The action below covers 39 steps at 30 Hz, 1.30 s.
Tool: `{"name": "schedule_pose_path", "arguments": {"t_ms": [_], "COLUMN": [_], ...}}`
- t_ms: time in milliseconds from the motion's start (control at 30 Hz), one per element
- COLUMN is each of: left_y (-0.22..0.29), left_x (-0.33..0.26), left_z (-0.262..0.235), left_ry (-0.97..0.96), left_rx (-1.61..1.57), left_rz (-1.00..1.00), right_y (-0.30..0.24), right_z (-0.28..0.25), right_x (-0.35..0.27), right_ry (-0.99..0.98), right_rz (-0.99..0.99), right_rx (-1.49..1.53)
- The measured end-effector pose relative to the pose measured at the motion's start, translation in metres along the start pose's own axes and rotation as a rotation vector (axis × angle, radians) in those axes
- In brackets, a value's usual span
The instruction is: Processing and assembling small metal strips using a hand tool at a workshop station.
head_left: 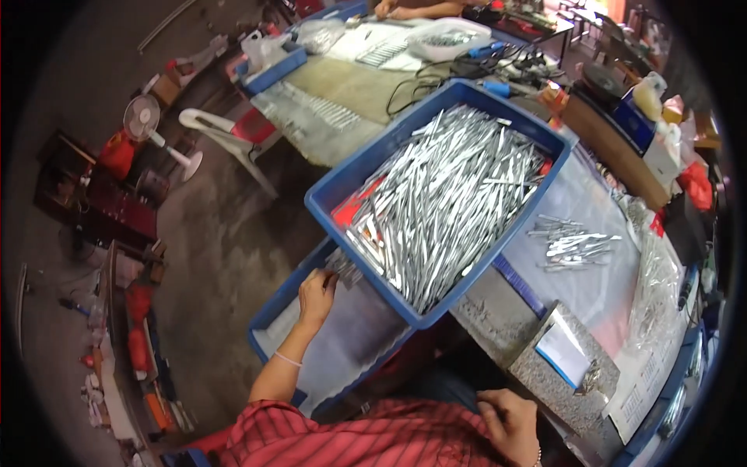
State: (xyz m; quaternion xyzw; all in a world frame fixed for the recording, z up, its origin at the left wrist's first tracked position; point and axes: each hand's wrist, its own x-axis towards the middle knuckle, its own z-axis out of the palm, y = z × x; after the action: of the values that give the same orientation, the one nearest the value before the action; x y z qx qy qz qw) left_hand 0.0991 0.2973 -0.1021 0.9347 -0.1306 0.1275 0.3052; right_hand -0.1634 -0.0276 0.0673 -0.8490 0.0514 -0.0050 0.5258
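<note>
My left hand (317,294) hangs over the lower blue bin (261,350), closed, its fingertips pressed together beside a small heap of thin metal pieces (342,266) in that bin. What the fingers pinch is too small to make out. Set crosswise above the lower bin is a large blue bin (320,204), filled with a jumble of thin silvery metal strips (447,202). Some red shows under the strips at its left side. Close to my body, at the lower right, my right hand (510,420) is loosely bent with fingers apart, and nothing shows in it.
A loose pile of metal strips (574,243) lies on the sheet-covered bench at right, near a stone block (572,389) bearing a white and blue pad (562,356). Beyond stand a worktable (373,82), a white tub (450,43), a chair (210,123) and a fan (142,117).
</note>
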Motion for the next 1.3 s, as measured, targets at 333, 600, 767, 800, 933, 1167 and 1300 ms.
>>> {"name": "schedule_pose_path", "arguments": {"t_ms": [333, 600, 767, 800, 933, 1167, 1300], "left_y": [-0.028, 0.040, 0.194, 0.217, 0.312, 0.410, 0.417], "left_x": [0.033, 0.017, 0.042, 0.044, 0.061, 0.103, 0.124], "left_z": [0.052, -0.045, -0.094, -0.102, -0.071, 0.144, 0.216], "left_ry": [0.011, 0.206, 0.066, 0.015, -0.491, -0.498, -0.519], "left_rx": [0.320, 0.109, -0.221, -0.232, -0.430, -0.029, 0.412], "left_rz": [0.275, 0.212, 0.367, 0.464, 0.680, 1.000, 0.934], "right_y": [0.007, 0.012, 0.022, 0.024, 0.040, 0.030, 0.030], "right_z": [0.000, -0.001, -0.007, -0.007, -0.012, -0.019, -0.024], "right_x": [-0.008, -0.014, -0.026, -0.026, -0.037, -0.090, -0.110], "right_ry": [0.000, -0.015, -0.005, -0.043, -0.095, 0.212, 0.244], "right_rz": [0.116, 0.011, -0.077, -0.096, -0.118, -0.050, 0.060], "right_rx": [-0.030, 0.010, 0.025, 0.033, -0.070, 0.089, 0.101]}}
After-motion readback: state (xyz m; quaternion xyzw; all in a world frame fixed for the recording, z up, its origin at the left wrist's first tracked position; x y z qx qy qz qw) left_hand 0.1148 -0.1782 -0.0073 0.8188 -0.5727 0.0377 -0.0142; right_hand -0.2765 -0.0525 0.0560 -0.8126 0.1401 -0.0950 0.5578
